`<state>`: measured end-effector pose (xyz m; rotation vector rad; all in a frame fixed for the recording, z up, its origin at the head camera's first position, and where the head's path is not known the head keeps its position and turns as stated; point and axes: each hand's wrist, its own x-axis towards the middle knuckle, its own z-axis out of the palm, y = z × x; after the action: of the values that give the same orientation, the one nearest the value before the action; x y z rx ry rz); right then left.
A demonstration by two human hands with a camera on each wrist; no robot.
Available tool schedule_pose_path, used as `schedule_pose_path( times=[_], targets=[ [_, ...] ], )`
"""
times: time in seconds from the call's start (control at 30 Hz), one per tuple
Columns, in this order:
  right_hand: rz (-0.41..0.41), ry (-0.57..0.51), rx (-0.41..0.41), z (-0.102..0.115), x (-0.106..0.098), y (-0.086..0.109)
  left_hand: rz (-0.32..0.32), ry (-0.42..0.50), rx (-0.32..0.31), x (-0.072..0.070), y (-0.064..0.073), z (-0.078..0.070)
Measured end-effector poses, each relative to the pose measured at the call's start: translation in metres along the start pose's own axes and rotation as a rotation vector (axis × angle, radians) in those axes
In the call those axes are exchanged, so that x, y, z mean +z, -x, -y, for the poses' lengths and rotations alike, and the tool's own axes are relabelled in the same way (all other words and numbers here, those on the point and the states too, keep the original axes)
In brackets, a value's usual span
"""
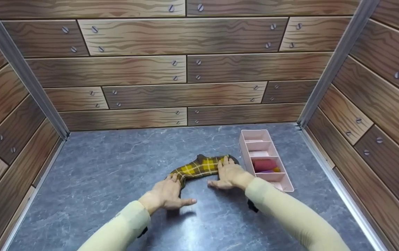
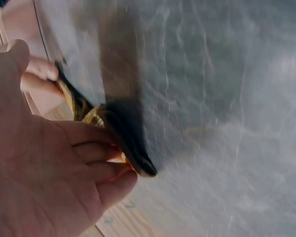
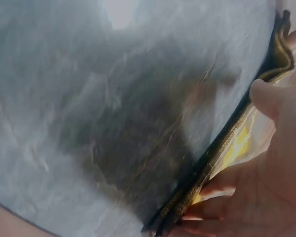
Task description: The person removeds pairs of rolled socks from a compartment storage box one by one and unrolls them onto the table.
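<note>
A yellow and brown plaid sock [image 1: 199,167] lies stretched sideways on the grey marbled surface, its dark heel bump toward the back. My left hand [image 1: 164,193] rests its straight fingertips on the sock's left end, thumb spread out to the right. On the right end, by the dark toe, my right hand [image 1: 232,174] presses with extended fingers, thumb apart from the cloth. The left wrist view shows the sock's dark edge [image 2: 128,138] under the fingertips. In the right wrist view the sock [image 3: 232,148] runs beneath the fingers, with a fold near its far end.
Just right of my right hand stands a pink divided box [image 1: 246,153]. One compartment holds a rolled red cloth item [image 1: 265,165] with bits of yellow and purple beside it. Wood-patterned walls [image 1: 185,69] enclose the back and sides of the surface [image 1: 115,157].
</note>
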<state>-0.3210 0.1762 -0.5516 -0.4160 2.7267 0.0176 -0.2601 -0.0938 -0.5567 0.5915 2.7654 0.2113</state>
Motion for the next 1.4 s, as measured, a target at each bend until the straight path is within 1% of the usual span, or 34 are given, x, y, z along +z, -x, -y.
schedule_pose_path(
  times=[0.1,0.17,0.27,0.33,0.43,0.5,0.57,0.63,0.7,0.77,0.87,0.93,1.0,1.1,1.23,1.3,1.4],
  targets=[
    [-0.007,-0.003,0.022,0.004,0.004,0.007,-0.037,0.051,0.014,-0.001,-0.005,0.006],
    [-0.008,-0.006,0.031,0.006,0.006,0.011,-0.047,0.083,0.022,0.0,-0.006,0.01],
    [-0.015,-0.005,0.04,0.008,0.009,0.015,-0.046,0.091,0.034,0.0,-0.006,0.013],
    [-0.025,-0.011,0.046,0.009,0.012,0.017,-0.047,0.066,0.045,0.0,-0.006,0.015],
    [-0.039,-0.011,0.049,0.01,0.015,0.021,-0.051,0.002,0.071,0.0,-0.006,0.018],
    [-0.044,-0.01,0.048,0.01,0.017,0.025,-0.064,-0.029,0.084,0.0,-0.005,0.02],
    [-0.048,0.0,0.045,0.011,0.018,0.027,-0.079,-0.039,0.086,0.0,-0.005,0.021],
    [-0.05,0.002,0.04,0.011,0.019,0.031,-0.104,-0.028,0.083,0.0,-0.006,0.02],
    [-0.056,-0.002,0.034,0.01,0.021,0.033,-0.12,-0.003,0.07,0.0,-0.007,0.018],
    [-0.062,-0.021,0.034,0.009,0.023,0.035,-0.116,0.02,0.051,-0.002,-0.009,0.015],
    [-0.081,-0.034,0.034,0.008,0.025,0.039,-0.075,0.033,0.016,-0.005,-0.013,0.008],
    [-0.098,-0.027,0.034,0.008,0.027,0.042,-0.038,0.023,-0.005,-0.006,-0.015,0.005],
    [-0.113,-0.018,0.031,0.008,0.028,0.045,-0.018,0.011,-0.017,-0.007,-0.017,0.002],
    [-0.133,-0.017,0.03,0.009,0.03,0.049,-0.031,-0.001,-0.028,-0.008,-0.021,-0.001],
    [-0.138,-0.029,0.03,0.009,0.031,0.057,-0.088,0.017,-0.07,-0.011,-0.029,-0.004],
    [-0.131,-0.033,0.031,0.009,0.032,0.062,-0.089,0.029,-0.106,-0.012,-0.034,-0.007],
    [-0.133,-0.051,0.022,0.011,0.035,0.068,-0.064,0.019,-0.151,-0.011,-0.041,-0.011]
  ],
)
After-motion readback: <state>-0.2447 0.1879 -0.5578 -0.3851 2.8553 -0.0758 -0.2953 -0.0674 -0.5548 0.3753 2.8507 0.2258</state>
